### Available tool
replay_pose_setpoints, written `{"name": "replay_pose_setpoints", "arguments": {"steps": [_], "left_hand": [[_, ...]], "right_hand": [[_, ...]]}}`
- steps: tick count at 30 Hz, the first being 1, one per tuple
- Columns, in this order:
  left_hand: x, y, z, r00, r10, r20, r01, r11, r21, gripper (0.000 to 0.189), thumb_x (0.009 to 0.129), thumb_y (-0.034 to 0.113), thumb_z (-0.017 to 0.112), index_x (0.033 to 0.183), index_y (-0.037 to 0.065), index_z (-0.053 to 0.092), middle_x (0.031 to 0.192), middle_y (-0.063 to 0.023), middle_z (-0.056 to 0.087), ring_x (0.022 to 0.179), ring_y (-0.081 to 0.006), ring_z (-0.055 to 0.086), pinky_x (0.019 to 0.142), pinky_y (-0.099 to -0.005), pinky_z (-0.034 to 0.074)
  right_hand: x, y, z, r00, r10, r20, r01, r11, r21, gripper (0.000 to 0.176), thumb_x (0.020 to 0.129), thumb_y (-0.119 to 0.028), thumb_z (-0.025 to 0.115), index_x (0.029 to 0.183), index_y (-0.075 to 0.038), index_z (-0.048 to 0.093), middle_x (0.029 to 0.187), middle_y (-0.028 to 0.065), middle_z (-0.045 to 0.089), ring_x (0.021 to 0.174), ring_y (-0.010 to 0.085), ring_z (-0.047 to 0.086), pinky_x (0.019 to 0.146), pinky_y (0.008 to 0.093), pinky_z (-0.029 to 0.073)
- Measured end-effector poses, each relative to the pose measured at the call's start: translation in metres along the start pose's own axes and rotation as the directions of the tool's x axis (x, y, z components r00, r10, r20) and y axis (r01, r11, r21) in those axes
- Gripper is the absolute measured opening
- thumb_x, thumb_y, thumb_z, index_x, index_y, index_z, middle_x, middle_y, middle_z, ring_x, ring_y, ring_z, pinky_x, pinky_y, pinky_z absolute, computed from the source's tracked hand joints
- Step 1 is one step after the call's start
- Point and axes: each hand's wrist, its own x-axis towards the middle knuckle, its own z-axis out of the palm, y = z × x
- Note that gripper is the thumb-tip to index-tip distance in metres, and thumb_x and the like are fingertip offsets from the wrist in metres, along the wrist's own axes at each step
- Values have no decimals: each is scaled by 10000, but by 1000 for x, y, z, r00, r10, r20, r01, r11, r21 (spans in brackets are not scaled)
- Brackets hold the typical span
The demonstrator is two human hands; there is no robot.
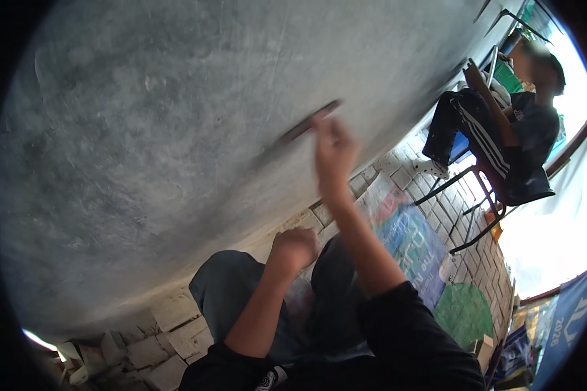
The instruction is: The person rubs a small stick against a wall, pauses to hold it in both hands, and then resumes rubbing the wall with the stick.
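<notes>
My right hand (336,153) is raised in front of a grey plastered wall (176,117), its fingers closed on a thin dark flat tool (310,122). The tool lies slantwise along the wall surface and is blurred by motion. Lower down, my left hand (296,247) is closed in a fist near my knees, beside the foot of the wall. Its fingers are turned away, so whether anything is inside cannot be made out.
A person (531,130) sits on a metal-framed chair (479,189) at the right. Printed sheeting (407,247) and a green round piece (464,315) lie on the brick paving (447,202). Loose blocks (147,352) are at the lower left.
</notes>
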Motion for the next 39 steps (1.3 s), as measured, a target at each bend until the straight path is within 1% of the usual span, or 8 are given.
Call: {"name": "replay_pose_setpoints", "arguments": {"steps": [5,8,13,16,29,32,34,39], "left_hand": [[-8,-2,-11,989,-102,111,100,995,26,387,834,307,552,1145,77,564,1142,-163,575,1055,-294,551,893,-377,438],[-7,-5,-10,993,-64,97,66,998,-18,395,833,314,553,1146,74,563,1154,-171,566,1072,-293,540,914,-374,429],[-6,-3,-9,990,-97,102,97,995,8,397,835,317,554,1149,75,561,1150,-171,568,1075,-305,537,917,-380,428],[-1,-5,-3,995,-46,90,48,998,-26,399,832,312,560,1151,72,560,1146,-172,570,1075,-312,535,914,-382,430],[-2,-7,-3,994,-69,81,69,998,6,401,821,298,560,1160,84,560,1073,-169,609,1008,-313,575,888,-384,440],[-3,-6,-5,989,-80,124,87,995,-48,402,823,311,557,1158,89,563,1087,-163,606,1015,-305,573,891,-382,438],[0,-6,-4,992,-78,96,80,997,-15,400,824,314,558,1156,91,566,1090,-161,604,1018,-301,572,892,-381,438],[-4,-5,-8,993,-88,81,88,996,-3,408,825,322,562,1152,78,569,1094,-164,602,1022,-301,570,889,-380,440]], "right_hand": [[47,29,-22,899,433,-68,-416,892,179,275,871,-232,599,749,13,615,595,-19,506,537,21,401,472,196,317],[-6,4,3,998,29,62,-25,998,-60,289,883,-255,580,733,-9,612,551,-42,448,510,25,342,448,234,269],[46,13,-17,924,363,-124,-349,929,122,323,884,-246,572,699,18,595,595,-16,505,572,33,408,497,193,308],[3,-6,0,999,36,34,-35,999,-41,244,870,-161,572,719,29,589,540,46,489,526,65,377,473,248,310],[29,26,-13,952,290,-103,-277,953,125,247,848,-210,577,736,7,615,604,172,552,522,190,496,551,325,408],[-5,13,1,998,58,-1,-58,993,-104,250,849,-220,582,763,10,629,605,175,547,522,150,473,537,325,393],[-17,0,1,976,93,195,-56,981,-186,299,877,-253,575,758,14,640,590,8,527,566,69,437,531,240,353],[18,20,-10,966,256,-46,-252,965,71,316,853,-242,594,694,31,569,536,107,449,543,99,392,511,303,355]]}}
